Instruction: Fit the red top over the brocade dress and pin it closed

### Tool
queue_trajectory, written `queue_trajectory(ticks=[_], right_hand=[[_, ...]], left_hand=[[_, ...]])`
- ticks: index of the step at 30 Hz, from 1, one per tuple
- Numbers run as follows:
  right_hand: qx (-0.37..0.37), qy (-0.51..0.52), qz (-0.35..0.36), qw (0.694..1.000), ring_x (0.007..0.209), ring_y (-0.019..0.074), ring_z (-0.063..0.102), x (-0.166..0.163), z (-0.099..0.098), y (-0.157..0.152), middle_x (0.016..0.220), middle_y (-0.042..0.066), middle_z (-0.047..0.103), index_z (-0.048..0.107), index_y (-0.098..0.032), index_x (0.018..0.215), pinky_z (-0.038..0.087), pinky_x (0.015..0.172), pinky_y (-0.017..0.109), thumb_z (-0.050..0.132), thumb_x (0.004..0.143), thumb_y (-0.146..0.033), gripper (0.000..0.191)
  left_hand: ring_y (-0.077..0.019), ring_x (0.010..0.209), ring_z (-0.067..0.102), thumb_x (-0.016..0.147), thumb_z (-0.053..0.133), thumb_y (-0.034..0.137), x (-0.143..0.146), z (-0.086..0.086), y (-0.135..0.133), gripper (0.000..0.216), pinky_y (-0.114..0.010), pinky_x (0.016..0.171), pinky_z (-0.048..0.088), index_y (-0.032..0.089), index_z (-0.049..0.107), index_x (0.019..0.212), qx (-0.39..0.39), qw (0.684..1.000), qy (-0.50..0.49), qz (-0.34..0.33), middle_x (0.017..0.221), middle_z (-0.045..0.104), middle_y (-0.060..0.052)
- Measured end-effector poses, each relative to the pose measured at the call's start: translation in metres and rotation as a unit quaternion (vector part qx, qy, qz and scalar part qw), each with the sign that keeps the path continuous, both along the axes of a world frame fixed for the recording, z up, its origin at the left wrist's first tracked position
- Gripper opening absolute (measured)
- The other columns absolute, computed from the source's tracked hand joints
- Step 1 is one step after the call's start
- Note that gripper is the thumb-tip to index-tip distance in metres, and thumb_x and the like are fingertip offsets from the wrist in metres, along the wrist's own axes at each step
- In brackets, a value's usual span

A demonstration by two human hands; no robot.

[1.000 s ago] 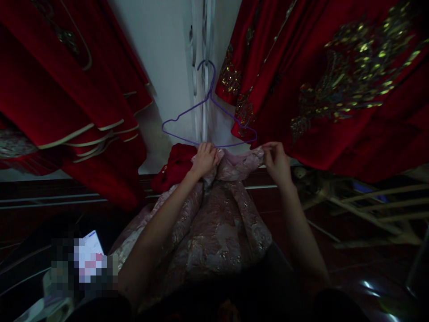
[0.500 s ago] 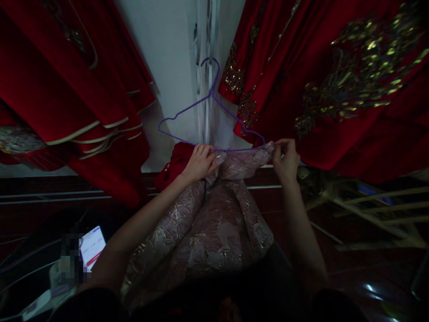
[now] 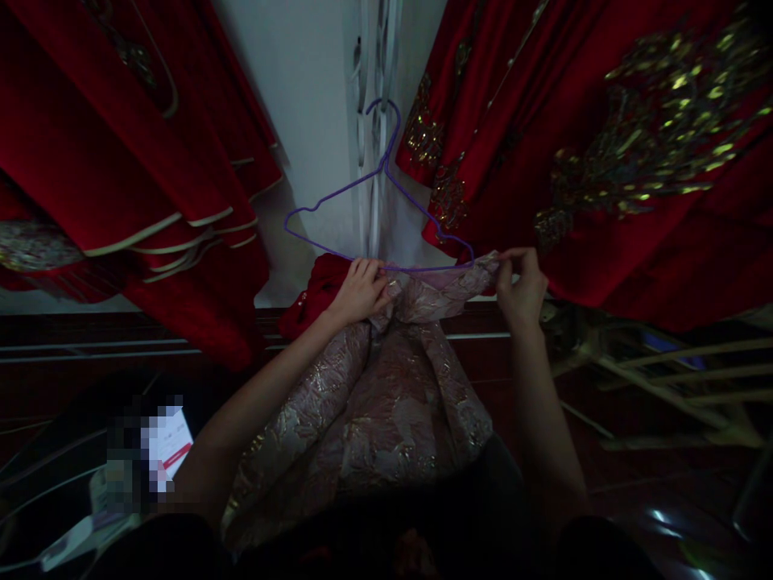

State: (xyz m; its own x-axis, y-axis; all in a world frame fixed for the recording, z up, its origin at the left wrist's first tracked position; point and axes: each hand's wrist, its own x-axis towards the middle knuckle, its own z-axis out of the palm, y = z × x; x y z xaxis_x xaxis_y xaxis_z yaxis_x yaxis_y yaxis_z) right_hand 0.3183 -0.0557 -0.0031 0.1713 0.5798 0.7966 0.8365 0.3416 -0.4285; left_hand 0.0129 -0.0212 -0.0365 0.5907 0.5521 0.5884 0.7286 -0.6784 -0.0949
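A pink brocade garment (image 3: 392, 379) with gold thread hangs down in front of me. Its top edge is stretched along the bottom bar of a purple wire hanger (image 3: 374, 193), which hangs by its hook from a white vertical fitting on the wall. My left hand (image 3: 357, 292) is closed on the bunched fabric at the middle of the bar. My right hand (image 3: 522, 286) pinches the fabric's right corner by the hanger's right end.
Red garments with cream trim (image 3: 121, 161) hang at the left, and red gold-embroidered garments (image 3: 604, 161) hang at the right. A crumpled red cloth (image 3: 317, 292) lies behind my left hand. A lit phone screen (image 3: 172, 443) is at lower left. Pale wooden slats (image 3: 676, 379) lie at right.
My right hand has drawn the fabric's corner further right and slightly up along the hanger bar. My left hand has stayed in place on the bunched cloth.
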Motion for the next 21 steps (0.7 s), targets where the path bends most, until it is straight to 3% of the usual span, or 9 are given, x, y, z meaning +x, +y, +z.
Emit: queue_trajectory(ticks=[4,8,14,18,21], right_hand=[[-0.005,0.003,0.009,1.000,0.085,0.0255,0.063,-0.006,0.006,0.006,0.093,0.009,0.064,0.056,-0.022,0.101,0.049,0.082,0.045,0.037,0.093,-0.033,0.024],[-0.038,-0.025,0.040,0.998,0.096,0.0269,0.060,-0.013,0.024,0.025,0.097,0.009,0.064,0.057,-0.023,0.101,0.044,0.093,0.050,0.038,0.093,-0.031,0.023],[-0.042,-0.072,0.104,0.991,0.108,0.0289,0.054,-0.038,0.053,0.061,0.102,0.010,0.062,0.058,-0.024,0.103,0.033,0.104,0.055,0.040,0.093,-0.030,0.022],[-0.021,-0.034,0.102,0.994,0.103,0.0259,0.058,-0.048,0.048,0.081,0.104,0.010,0.063,0.052,-0.024,0.111,0.041,0.096,0.048,0.032,0.096,-0.037,0.028],[-0.018,-0.023,0.093,0.995,0.101,0.0247,0.060,-0.052,0.037,0.092,0.106,0.011,0.063,0.050,-0.023,0.112,0.041,0.095,0.047,0.027,0.098,-0.039,0.031]], left_hand=[[-0.0301,0.113,0.045,0.090,0.049,0.034,-0.002,0.001,0.000,0.027,-0.051,0.098,0.037,0.017,0.067,0.099,-0.016,1.000,0.003,-0.017,0.118,0.053,-0.016],[-0.0287,0.113,0.044,0.090,0.049,0.034,-0.002,0.005,-0.001,0.026,-0.049,0.098,0.036,0.016,0.068,0.094,-0.041,0.998,-0.013,-0.043,0.118,0.052,-0.015],[-0.0260,0.115,0.043,0.088,0.053,0.033,0.031,0.006,0.004,0.021,-0.044,0.098,0.036,0.019,0.067,0.082,-0.098,0.989,-0.085,-0.070,0.116,0.051,-0.011],[-0.0263,0.118,0.042,0.090,0.050,0.033,0.058,-0.001,0.010,0.024,-0.047,0.101,0.033,0.021,0.069,0.081,-0.132,0.981,-0.129,-0.066,0.119,0.052,-0.011],[-0.0259,0.119,0.043,0.090,0.048,0.033,0.059,0.001,0.012,0.026,-0.049,0.102,0.032,0.021,0.068,0.079,-0.155,0.973,-0.161,-0.058,0.119,0.054,-0.010]])
